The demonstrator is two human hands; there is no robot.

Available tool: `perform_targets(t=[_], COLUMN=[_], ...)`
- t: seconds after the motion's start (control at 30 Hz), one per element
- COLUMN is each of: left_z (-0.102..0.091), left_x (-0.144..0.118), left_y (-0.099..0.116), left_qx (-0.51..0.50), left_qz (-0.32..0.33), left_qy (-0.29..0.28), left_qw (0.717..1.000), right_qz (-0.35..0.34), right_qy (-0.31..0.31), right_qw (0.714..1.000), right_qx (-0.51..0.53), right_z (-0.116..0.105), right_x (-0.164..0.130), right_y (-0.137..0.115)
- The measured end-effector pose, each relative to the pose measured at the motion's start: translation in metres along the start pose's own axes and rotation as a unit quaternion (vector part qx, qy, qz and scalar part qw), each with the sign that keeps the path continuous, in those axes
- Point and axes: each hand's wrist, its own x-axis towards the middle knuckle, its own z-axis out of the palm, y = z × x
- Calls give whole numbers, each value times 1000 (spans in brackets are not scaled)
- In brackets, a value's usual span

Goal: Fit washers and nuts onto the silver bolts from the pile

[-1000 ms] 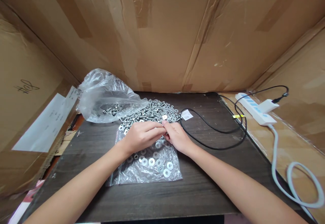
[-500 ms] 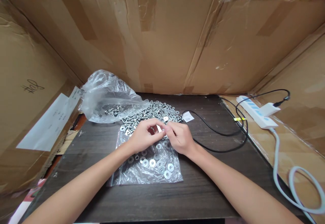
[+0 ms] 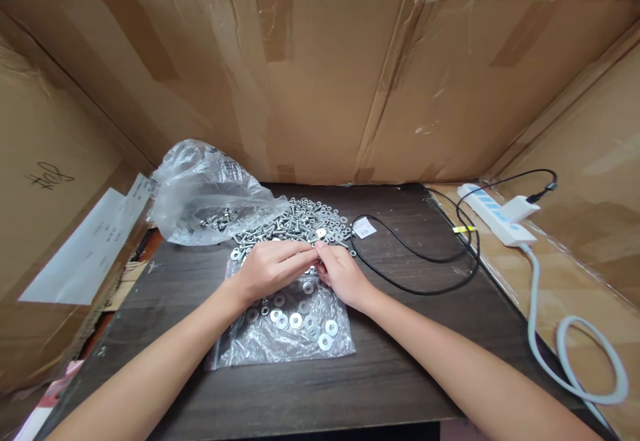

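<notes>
So both hands are meeting right in the middle of the dark wooden table (image 3: 400, 361), just over the far edge of a flat clear plastic bag (image 3: 285, 334) with a bunch of washers (image 3: 305, 318) lying on it. The left hand (image 3: 270, 269) has its fingers stretched out toward the right, tips pressed together against the right hand's fingertips. The right hand (image 3: 340, 273) is curled, fingers pinched together at the same spot. There's something tiny between the two sets of fingertips, but honestly it's too small and hidden to say what it is, so I can't tell.

Compared to half a second ago: back then the left hand's fingers were arched up with a little gap showing under them, and now they've flattened out and closed down onto the right fingertips. It looks a lot like the pose from a full second back. The hands stay in the same spot over the bag; the small shifts in the rest of the view look like head movement.

Just past the hands is a loose pile of screws and nuts (image 3: 300, 221), spilling out of a crumpled clear bag (image 3: 205, 191) at the back left. A small white tag (image 3: 364, 228) sits beside the pile, next to a black cable (image 3: 425, 261) looping off to a white power strip (image 3: 493, 213) on the right. Cardboard walls (image 3: 325, 81) all around.
</notes>
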Motion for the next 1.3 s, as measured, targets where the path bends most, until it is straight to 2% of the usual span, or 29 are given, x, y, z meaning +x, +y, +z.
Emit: perform_targets(t=[0.23,0.37,0.47,0.5,0.57,0.67,0.73,0.8,0.9,0.97,1.07,1.13,1.2,1.3], left_z=[2,1,2,2,4,5,6,6,7,8,9,9,8,5], left_x=[1,3,4,4,5,7,8,9,9,7,4,1,0,1], left_y=[2,6,10,11,12,12,12,12,14,15,14,11,8,5], left_qx=[8,-1,-23,-43,-111,-239,-297,-329,-336,-304,-195,-111,-53,-18], left_qz=[1,6,-8,-32,-125,-289,-346,-363,-345,-298,-186,-112,-62,-31], left_qy=[-4,-2,0,-2,-8,-11,-12,-21,-25,-16,-8,-9,-15,-32], left_qw=[1000,1000,1000,999,986,927,890,871,876,905,963,987,997,999], right_qz=[68,65,30,6,-66,-174,-216,-243,-263,-247,-171,-101,-39,18], right_qy=[-29,-24,14,33,60,54,49,54,55,48,44,43,25,-21], right_qw=[995,998,997,995,984,954,934,920,913,926,960,979,990,996], right_qx=[71,14,-65,-95,-154,-238,-280,-302,-306,-283,-216,-170,-130,-90], right_z=[0,-4,-7,-8,-11,-15,-18,-20,-20,-18,-13,-9,-8,-8], right_x=[5,4,1,0,-2,-5,-5,-5,-4,-3,-3,-2,-2,0], right_y=[-3,-5,-9,-11,-15,-18,-18,-17,-14,-12,-11,-10,-9,-10])
